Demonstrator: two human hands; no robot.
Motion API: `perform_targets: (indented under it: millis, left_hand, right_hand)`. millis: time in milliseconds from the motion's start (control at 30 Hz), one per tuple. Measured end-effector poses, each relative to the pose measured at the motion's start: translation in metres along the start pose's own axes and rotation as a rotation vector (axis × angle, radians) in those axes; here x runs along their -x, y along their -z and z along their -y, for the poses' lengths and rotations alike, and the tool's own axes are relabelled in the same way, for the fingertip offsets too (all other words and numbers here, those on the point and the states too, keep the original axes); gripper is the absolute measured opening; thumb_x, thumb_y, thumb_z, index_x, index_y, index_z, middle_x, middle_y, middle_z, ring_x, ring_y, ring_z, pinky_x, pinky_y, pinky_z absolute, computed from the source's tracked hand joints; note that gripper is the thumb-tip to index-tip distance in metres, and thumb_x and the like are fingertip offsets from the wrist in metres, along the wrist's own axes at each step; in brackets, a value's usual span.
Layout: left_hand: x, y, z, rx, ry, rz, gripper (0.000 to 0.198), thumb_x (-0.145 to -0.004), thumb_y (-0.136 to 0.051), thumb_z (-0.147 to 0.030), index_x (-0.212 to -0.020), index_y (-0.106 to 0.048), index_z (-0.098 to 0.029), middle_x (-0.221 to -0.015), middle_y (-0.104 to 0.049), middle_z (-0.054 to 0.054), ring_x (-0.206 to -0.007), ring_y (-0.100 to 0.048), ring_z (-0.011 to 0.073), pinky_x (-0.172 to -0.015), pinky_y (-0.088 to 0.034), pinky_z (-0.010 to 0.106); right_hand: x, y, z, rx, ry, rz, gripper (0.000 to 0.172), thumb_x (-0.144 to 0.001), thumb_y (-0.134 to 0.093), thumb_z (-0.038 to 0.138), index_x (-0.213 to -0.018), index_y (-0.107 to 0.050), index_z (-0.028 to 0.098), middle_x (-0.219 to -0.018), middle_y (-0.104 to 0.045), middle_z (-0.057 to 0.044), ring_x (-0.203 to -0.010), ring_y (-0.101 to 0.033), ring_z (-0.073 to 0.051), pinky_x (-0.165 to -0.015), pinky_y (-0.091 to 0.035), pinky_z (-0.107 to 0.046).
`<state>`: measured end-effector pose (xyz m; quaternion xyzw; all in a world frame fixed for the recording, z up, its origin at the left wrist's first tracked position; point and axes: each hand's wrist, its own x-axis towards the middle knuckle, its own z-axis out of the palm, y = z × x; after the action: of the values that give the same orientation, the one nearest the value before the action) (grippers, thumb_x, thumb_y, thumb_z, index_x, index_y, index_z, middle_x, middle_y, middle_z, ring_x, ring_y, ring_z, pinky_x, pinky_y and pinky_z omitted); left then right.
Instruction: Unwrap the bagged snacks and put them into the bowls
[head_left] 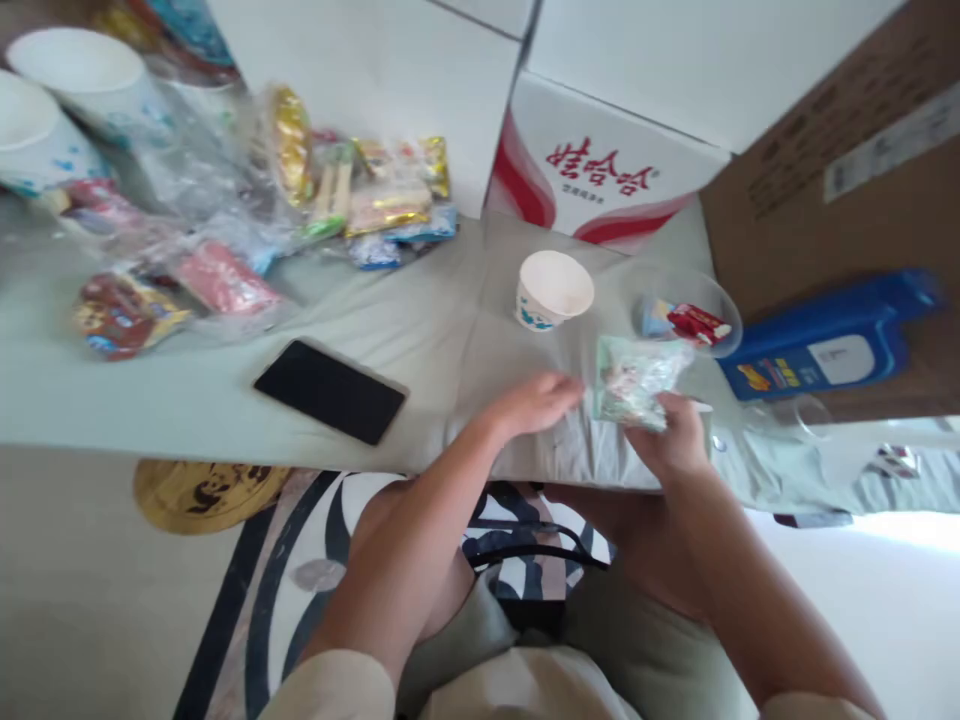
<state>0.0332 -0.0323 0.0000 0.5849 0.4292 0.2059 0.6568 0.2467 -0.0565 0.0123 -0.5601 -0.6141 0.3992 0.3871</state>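
My right hand (675,432) pinches the lower right corner of a clear, greenish snack packet (636,378), holding it up over the table's front. The packet's contents are too blurred to name. To its left, my left hand (538,402) hovers near the cloth, fingers loosely stretched toward the packet with nothing in them. A white paper cup (553,290) with a blue-green print stands upright just beyond both hands. Behind the packet is a round clear plastic bowl (731,318) with a red-and-blue wrapped snack (694,322) inside.
A black phone (330,390) lies left on the cloth-covered table (465,350). Farther left are several wrapped snacks (225,278) and two large paper tubs (82,75). White cartons (600,160) line the back. A blue jug (825,350) lies beside a brown carton (840,180) at right.
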Motion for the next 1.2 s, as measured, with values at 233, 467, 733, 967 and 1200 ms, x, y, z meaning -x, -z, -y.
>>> perform_targets:
  millis: [233, 467, 733, 967, 1200]
  left_hand:
    - [-0.024, -0.026, 0.001, 0.409, -0.167, -0.070, 0.058, -0.066, -0.087, -0.049, -0.113, -0.072, -0.018, -0.118, -0.076, 0.010, -0.112, -0.069, 0.0280, -0.103, -0.049, 0.042]
    - [-0.042, -0.027, 0.003, 0.576, -0.160, -0.449, 0.046, -0.062, -0.089, -0.037, -0.102, -0.072, -0.021, -0.109, -0.078, 0.007, -0.111, -0.070, 0.0270, -0.098, -0.055, 0.042]
    - [-0.066, -0.033, -0.006, 0.634, -0.114, -0.478, 0.050, -0.061, -0.087, -0.041, -0.105, -0.070, -0.023, -0.106, -0.076, 0.005, -0.106, -0.071, 0.0265, -0.076, -0.058, 0.035]
    - [-0.080, -0.057, 0.006, 0.721, -0.105, -0.435, 0.057, -0.075, -0.070, -0.067, -0.111, -0.071, -0.022, -0.121, -0.075, 0.009, -0.122, -0.067, 0.0313, -0.092, -0.058, 0.042]
    - [-0.075, -0.046, 0.003, 0.559, -0.279, -0.673, 0.066, -0.084, -0.049, -0.077, -0.119, -0.069, -0.024, -0.125, -0.073, 0.009, -0.131, -0.062, 0.0285, -0.102, -0.054, 0.039]
  right_hand:
    - [-0.012, -0.001, -0.025, -0.131, 0.078, -0.100, 0.031, -0.085, -0.060, 0.043, -0.111, -0.061, 0.025, -0.098, -0.074, -0.005, -0.088, -0.069, -0.023, -0.085, -0.056, -0.040]
    - [-0.019, 0.060, -0.057, 0.752, 0.107, -0.222, 0.035, -0.074, -0.055, 0.021, -0.106, -0.070, 0.021, -0.107, -0.071, -0.015, -0.109, -0.061, -0.038, -0.097, -0.045, -0.058]
    - [-0.018, 0.076, -0.069, 0.768, 0.065, -0.178, 0.030, -0.094, -0.044, 0.035, -0.105, -0.068, 0.020, -0.105, -0.071, -0.015, -0.103, -0.065, -0.034, -0.093, -0.047, -0.052]
    - [-0.009, 0.042, -0.037, 0.258, 0.121, -0.079, 0.041, -0.103, -0.034, 0.050, -0.128, -0.052, 0.024, -0.073, -0.070, -0.002, -0.064, -0.066, -0.021, -0.068, -0.050, -0.033]
    - [-0.013, 0.032, -0.031, 0.330, -0.037, 0.077, 0.036, -0.100, -0.040, 0.048, -0.124, -0.047, 0.023, -0.067, -0.071, -0.001, -0.065, -0.068, -0.026, -0.066, -0.046, -0.034]
